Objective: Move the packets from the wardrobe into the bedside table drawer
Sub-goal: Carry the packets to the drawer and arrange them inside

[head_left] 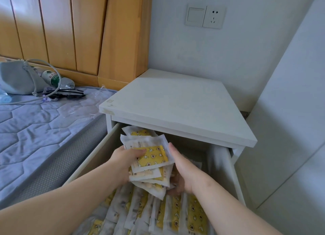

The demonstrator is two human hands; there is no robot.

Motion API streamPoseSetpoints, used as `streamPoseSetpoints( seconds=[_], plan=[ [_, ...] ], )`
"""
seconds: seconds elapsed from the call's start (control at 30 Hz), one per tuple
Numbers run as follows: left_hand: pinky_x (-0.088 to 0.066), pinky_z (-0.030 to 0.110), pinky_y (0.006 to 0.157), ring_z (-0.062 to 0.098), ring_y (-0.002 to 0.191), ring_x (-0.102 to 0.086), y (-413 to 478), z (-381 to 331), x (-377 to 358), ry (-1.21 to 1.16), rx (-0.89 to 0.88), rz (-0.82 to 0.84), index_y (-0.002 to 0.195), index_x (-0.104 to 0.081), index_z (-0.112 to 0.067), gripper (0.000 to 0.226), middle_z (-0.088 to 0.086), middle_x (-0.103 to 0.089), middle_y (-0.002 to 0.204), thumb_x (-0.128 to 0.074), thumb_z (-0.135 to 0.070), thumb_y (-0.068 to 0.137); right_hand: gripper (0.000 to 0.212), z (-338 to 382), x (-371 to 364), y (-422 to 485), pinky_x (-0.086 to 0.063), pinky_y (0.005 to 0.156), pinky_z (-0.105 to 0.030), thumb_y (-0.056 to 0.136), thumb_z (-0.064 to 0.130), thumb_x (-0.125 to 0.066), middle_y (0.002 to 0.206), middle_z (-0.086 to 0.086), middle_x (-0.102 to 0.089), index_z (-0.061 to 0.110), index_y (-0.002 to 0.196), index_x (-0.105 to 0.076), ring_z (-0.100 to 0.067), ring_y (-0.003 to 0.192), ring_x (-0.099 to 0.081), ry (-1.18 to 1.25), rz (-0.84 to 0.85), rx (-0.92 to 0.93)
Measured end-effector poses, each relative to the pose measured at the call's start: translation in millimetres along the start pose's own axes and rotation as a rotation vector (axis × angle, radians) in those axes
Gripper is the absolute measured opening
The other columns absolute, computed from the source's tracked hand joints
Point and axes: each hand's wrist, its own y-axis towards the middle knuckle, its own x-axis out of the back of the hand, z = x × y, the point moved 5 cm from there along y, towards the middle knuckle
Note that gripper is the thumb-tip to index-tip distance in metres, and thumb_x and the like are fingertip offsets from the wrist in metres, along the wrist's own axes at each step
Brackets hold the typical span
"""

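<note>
A stack of white packets with yellow star-and-moon print (151,157) is held between both my hands over the pulled-out drawer (91,157) of the white bedside table (175,103). My left hand (126,161) grips the stack's left side, thumb on top. My right hand (182,169) holds the right side, fingers curled under the packets. Several more of the same packets (175,215) stand in rows at the front of the drawer. One packet (139,132) lies further back under the tabletop.
The bed with a blue quilted mattress (38,122) is on the left, carrying a grey bag (17,80), a plastic bottle (51,78) and black glasses (68,94). A wooden headboard (79,29) stands behind. A white wall panel (290,129) is on the right.
</note>
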Motion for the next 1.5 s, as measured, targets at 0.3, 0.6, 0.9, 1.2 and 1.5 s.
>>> streamPoseSetpoints(
  seconds=[0.3,0.6,0.9,1.2,1.5],
  plan=[
    [-0.055,0.051,0.068,0.036,0.084,-0.068,0,11,-35,-0.002,0.045,0.123,0.106,-0.061,-0.010,0.022,0.018,-0.071,0.096,-0.065,-0.004,0.085,0.048,4,26,1,-0.058,0.072,-0.047,0.080,0.010,-0.072,0.102,-0.016,-0.068,0.016,0.121,-0.047,-0.031,0.083,-0.070,0.122,-0.117,0.175],
    [-0.054,0.053,0.080,0.036,0.088,-0.070,2,10,-23,0.157,0.066,0.237,0.115,-0.061,-0.006,0.033,0.019,-0.072,0.097,-0.066,-0.008,0.082,0.030,9,5,-3,-0.057,0.082,-0.046,0.091,0.015,-0.061,0.106,-0.007,-0.068,0.036,0.110,-0.050,-0.025,0.094,-0.068,0.137,-0.005,0.346],
    [-0.053,0.052,0.079,0.041,0.092,-0.066,12,12,-14,-0.044,0.188,0.131,0.115,-0.062,-0.013,0.038,0.023,-0.070,0.101,-0.044,-0.042,0.097,0.020,6,2,0,-0.055,0.080,-0.046,0.089,0.005,-0.061,0.103,-0.013,-0.071,0.016,0.105,-0.059,-0.030,0.094,-0.068,0.130,0.085,0.245],
    [-0.054,0.053,0.071,0.036,0.090,-0.068,2,9,-21,0.127,0.126,0.226,0.110,-0.055,-0.018,0.031,0.018,-0.070,0.103,-0.059,0.002,0.087,0.069,11,17,-1,-0.057,0.076,-0.039,0.083,0.001,-0.067,0.114,-0.002,-0.058,0.036,0.134,-0.036,-0.022,0.094,-0.065,0.130,-0.139,0.396],
    [-0.054,0.049,0.072,0.033,0.090,-0.068,6,15,-25,0.272,0.148,0.278,0.107,-0.061,-0.011,0.031,0.017,-0.072,0.098,-0.056,0.011,0.086,0.012,8,26,-3,-0.051,0.059,-0.031,0.090,0.015,-0.062,0.096,-0.007,-0.071,0.014,0.102,-0.064,-0.019,0.083,-0.067,0.232,-0.257,0.361]
  ],
)
